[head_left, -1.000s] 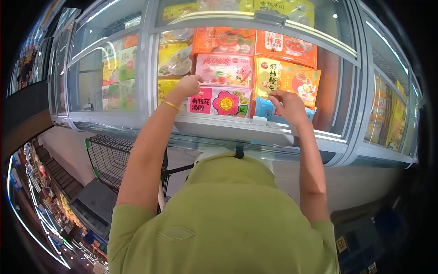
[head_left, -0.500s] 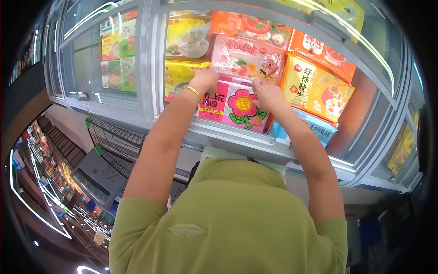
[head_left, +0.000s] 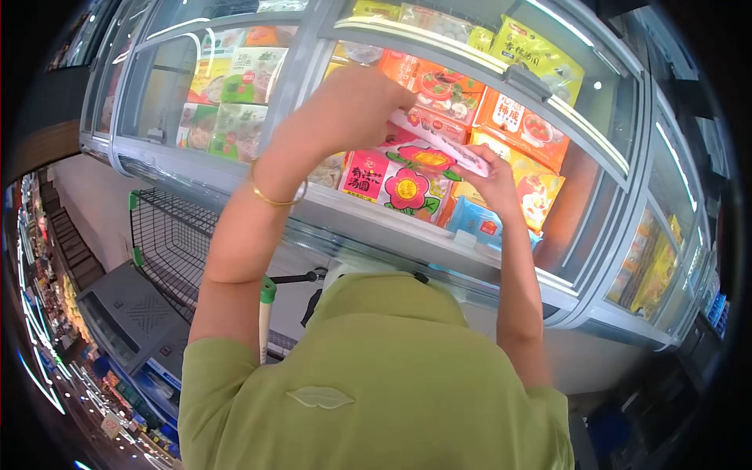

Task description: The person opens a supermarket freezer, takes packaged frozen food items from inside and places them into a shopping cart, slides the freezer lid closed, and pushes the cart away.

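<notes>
Between my hands a pink flower-print package (head_left: 429,157) is lifted and tilted over the open freezer section. My left hand (head_left: 364,106), with a gold bracelet at its wrist, grips the package's upper left end. Its right end is pinched by my right hand (head_left: 495,182). Just beneath lies another pink flower package (head_left: 392,182). A light blue package (head_left: 478,222) sits to the right of that one, near the freezer's front edge. Orange packages (head_left: 521,125) and a yellow-orange package (head_left: 536,192) lie behind and to the right.
The freezer's metal front rail (head_left: 392,227) runs below my hands, and a sliding glass lid with a handle (head_left: 529,82) crosses behind them. Green and white packages (head_left: 249,78) show through glass at the left. A shopping cart (head_left: 172,247) stands at the lower left.
Both hands have closed on a pink flower package and raised it from the stack, tilting it. My left hand has moved up and nearer the camera. Another flower package now shows underneath.
</notes>
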Demonstrator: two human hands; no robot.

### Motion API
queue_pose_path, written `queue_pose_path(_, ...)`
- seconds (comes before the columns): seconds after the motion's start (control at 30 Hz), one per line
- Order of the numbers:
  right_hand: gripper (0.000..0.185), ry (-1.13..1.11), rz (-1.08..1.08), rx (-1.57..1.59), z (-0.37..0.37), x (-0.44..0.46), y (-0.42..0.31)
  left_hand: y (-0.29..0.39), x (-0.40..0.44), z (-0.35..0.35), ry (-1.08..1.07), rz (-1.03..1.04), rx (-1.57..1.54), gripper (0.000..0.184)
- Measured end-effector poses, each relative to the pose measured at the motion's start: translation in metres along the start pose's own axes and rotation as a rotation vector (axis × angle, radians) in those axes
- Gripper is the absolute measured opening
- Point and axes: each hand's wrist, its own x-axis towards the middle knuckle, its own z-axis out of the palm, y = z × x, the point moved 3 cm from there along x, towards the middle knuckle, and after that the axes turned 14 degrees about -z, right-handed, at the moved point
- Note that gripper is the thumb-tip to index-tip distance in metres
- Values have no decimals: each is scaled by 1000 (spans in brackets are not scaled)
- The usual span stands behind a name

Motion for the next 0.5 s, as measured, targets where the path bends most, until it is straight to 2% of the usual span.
queue_pose_path(0.03,31,185,-47,195,-15,-6,-24,5,-15,-26,112,29,-24,23)
queue_pose_path(0.1,33,330,-138,308,-32,-22,-63,10,-45,-66,149,45,-107,23)
queue_pose_path(0.17,35,333,-248,366,-33,-36,-85,12,-73,-84,187,60,-184,24)
queue_pose_path(0.23,46,375,-327,751,-21,-45,-97,5,-103,-99,258,64,-611,22)
queue_pose_path(0.27,47,368,-284,774,-10,-45,-99,-2,-117,-98,281,89,-683,32)
queue_pose_path(0.3,42,348,-239,801,6,-48,-119,-9,-131,-93,322,67,-673,32)
queue_pose_path(0.37,40,347,-171,692,33,-45,-138,-32,-160,-82,421,-45,-1013,51)
queue_pose_path(0.4,40,311,-191,688,48,-42,-151,-45,-179,-75,354,-166,-1148,60)
queue_pose_path(0.47,38,294,-127,663,78,-31,-173,-74,-218,-50,214,-365,-1430,52)
queue_pose_path(0.5,38,261,-142,661,91,-25,-184,-85,-239,-34,143,-397,-1517,50)
